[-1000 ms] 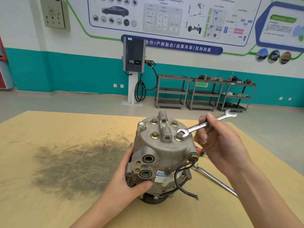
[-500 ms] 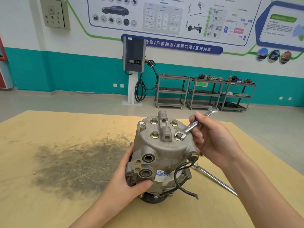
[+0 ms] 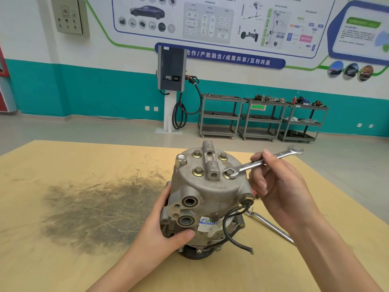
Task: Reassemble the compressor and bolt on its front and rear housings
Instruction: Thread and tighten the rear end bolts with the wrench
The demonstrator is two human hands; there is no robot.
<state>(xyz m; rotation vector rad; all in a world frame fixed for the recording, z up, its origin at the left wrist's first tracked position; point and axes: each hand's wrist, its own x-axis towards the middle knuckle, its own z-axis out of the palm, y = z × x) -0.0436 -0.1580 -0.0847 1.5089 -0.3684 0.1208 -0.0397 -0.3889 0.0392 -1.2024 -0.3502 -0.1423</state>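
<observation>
Left hand grips the compressor low on its side, thumb across the front just below the ports; unit stands upright on the table. Right hand pinches the combination wrench mid-shank, ring end on the near-right bolt just beyond its fingertips. All four housing bolts are seated; I'd judge final tightening remains, and the underside housing is hidden.
</observation>
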